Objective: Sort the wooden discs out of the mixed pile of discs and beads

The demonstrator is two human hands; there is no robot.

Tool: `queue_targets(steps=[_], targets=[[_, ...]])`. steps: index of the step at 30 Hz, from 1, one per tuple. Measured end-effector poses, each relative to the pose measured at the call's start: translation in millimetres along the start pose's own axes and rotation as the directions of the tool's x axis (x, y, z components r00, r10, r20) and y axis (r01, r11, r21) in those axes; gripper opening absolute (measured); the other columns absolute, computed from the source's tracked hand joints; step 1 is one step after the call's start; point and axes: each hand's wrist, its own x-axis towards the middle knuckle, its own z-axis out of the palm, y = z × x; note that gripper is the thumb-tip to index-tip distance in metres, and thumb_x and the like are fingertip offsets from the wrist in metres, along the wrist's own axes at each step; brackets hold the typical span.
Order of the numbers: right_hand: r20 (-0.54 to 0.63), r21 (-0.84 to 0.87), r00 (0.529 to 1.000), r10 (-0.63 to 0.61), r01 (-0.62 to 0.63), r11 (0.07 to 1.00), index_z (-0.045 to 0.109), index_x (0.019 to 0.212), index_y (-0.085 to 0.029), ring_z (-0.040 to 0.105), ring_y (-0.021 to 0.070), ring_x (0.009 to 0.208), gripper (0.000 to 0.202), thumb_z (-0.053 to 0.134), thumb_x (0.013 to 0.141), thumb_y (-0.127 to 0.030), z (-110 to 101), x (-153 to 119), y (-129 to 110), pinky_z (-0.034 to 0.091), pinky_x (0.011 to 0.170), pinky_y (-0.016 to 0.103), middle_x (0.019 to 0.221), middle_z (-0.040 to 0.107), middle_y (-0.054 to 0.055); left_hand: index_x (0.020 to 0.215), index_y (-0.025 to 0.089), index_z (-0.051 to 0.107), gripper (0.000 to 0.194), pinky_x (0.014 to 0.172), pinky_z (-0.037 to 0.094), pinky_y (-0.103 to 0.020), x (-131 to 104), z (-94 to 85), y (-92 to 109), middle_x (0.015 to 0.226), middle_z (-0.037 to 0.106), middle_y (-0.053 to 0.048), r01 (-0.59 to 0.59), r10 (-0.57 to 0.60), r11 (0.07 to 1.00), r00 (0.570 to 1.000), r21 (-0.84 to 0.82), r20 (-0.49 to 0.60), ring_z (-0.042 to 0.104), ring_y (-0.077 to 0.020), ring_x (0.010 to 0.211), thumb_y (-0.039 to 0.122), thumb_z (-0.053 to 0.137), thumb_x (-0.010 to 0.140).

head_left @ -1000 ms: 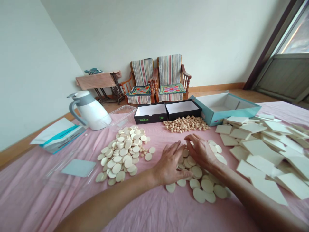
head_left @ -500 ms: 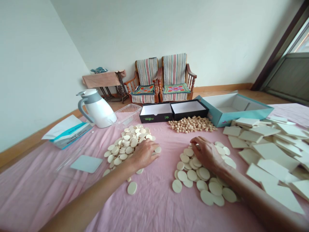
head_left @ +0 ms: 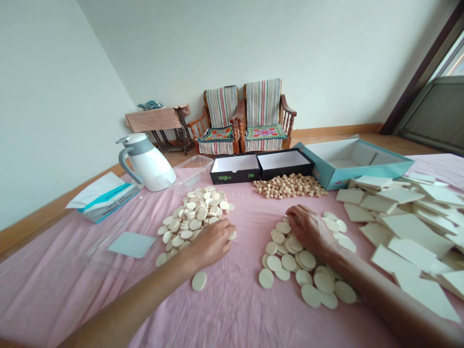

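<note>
My left hand [head_left: 213,242] is closed at the right edge of a heap of small pale wooden discs [head_left: 185,225]; one disc [head_left: 232,235] shows at its fingertips. Over a second heap of larger pale discs [head_left: 289,262] rests my right hand [head_left: 311,227], palm down with fingers curled; whether anything lies under them is hidden. A single disc [head_left: 199,281] lies apart on the pink cloth [head_left: 232,309], just below my left wrist.
Small wooden balls [head_left: 290,186] lie before two black boxes [head_left: 235,169] and a teal box [head_left: 358,162]. Square boards [head_left: 413,232] are piled right. At left stand a white jug [head_left: 148,164], a tissue pack [head_left: 107,198] and a clear plastic container [head_left: 192,173].
My left hand has drawn slightly down and left with the disc at its fingertips. My right hand has hardly moved. The view has shifted slightly.
</note>
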Motion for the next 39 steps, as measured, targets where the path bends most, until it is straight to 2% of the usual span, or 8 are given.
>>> queue_targets(steps=[5,10,12,14,19,30,34,39], targets=[[-0.002,-0.007,1.000,-0.008,0.008,1.000,0.057,0.088,-0.019,0.057,0.0183,0.078,0.016,0.041,0.087,-0.021,-0.1,-0.4,-0.4,0.042,0.072,0.029,0.085,0.061,0.006,0.087,0.018,0.061,0.012,0.076,0.047,-0.029,4.3,5.2,17.7,0.089,0.060,-0.005,0.005,-0.005,1.000,1.000,-0.025,0.012,0.059,-0.0181,0.084,0.013,0.051,0.082],[0.004,-0.017,1.000,-0.007,0.007,1.000,0.057,0.089,-0.018,0.056,0.0186,0.079,0.017,0.041,0.087,-0.022,0.7,-0.9,0.2,0.042,0.072,0.030,0.086,0.061,0.006,0.130,0.022,0.046,0.049,0.094,0.045,-0.030,10.8,-2.5,41.3,0.122,0.056,-0.007,-0.162,0.142,0.954,0.985,-0.253,-0.098,0.055,-0.0189,0.109,0.025,0.061,0.083],[0.006,-0.019,1.000,-0.008,0.008,1.000,0.057,0.088,-0.018,0.056,0.0186,0.078,0.017,0.041,0.088,-0.022,0.0,-0.6,-0.5,0.042,0.071,0.030,0.086,0.061,0.006,0.129,0.022,0.048,0.044,0.096,0.044,-0.030,12.0,-6.6,35.6,0.121,0.057,-0.006,-0.166,0.137,0.954,0.982,-0.251,-0.131,0.055,-0.0180,0.109,0.024,0.059,0.086],[0.011,-0.021,1.000,-0.006,0.006,1.000,0.058,0.088,-0.018,0.056,0.0187,0.079,0.018,0.040,0.088,-0.022,-0.7,-0.2,-1.2,0.042,0.072,0.030,0.086,0.061,0.007,0.113,0.021,0.060,0.026,0.093,0.045,-0.031,12.7,-9.6,20.1,0.109,0.062,-0.006,-0.097,0.070,0.976,0.988,-0.196,-0.136,0.058,-0.0176,0.102,0.019,0.052,0.088],[0.019,-0.010,1.000,-0.008,0.008,1.000,0.058,0.089,-0.018,0.056,0.0187,0.079,0.019,0.040,0.089,-0.023,0.0,-0.2,0.3,0.042,0.073,0.030,0.086,0.061,0.007,0.093,0.020,0.066,0.018,0.087,0.045,-0.030,12.6,-9.3,-18.1,0.094,0.064,-0.004,0.006,-0.010,0.997,0.999,-0.075,-0.050,0.059,-0.0181,0.093,0.013,0.053,0.084],[0.023,-0.011,1.000,0.005,-0.005,1.000,0.058,0.088,-0.018,0.056,0.0181,0.080,0.019,0.040,0.089,-0.023,0.1,0.2,0.5,0.042,0.073,0.029,0.087,0.060,0.007,0.081,0.017,0.062,0.017,0.075,0.045,-0.027,29.3,9.2,-17.4,0.083,0.060,-0.005,0.020,-0.016,0.995,0.999,0.094,-0.046,0.058,-0.0169,0.081,0.016,0.047,0.088],[0.025,-0.011,1.000,0.011,-0.011,1.000,0.058,0.088,-0.017,0.056,0.0185,0.081,0.018,0.040,0.089,-0.020,-1.3,1.1,-0.7,0.041,0.074,0.030,0.086,0.061,0.007,0.086,0.018,0.062,0.015,0.078,0.046,-0.028,51.6,10.1,-9.8,0.088,0.061,-0.005,0.004,-0.002,1.000,0.994,0.017,-0.112,0.059,-0.0163,0.083,0.015,0.047,0.087],[0.030,-0.010,0.999,0.014,-0.014,1.000,0.058,0.088,-0.017,0.056,0.0184,0.082,0.018,0.041,0.089,-0.020,-3.6,1.7,-3.1,0.041,0.075,0.029,0.086,0.061,0.007,0.081,0.016,0.065,0.019,0.076,0.050,-0.026,120.7,13.3,3.7,0.085,0.064,-0.004,-0.014,-0.029,0.983,0.972,-0.182,-0.232,0.061,-0.0147,0.077,0.004,0.052,0.075]])
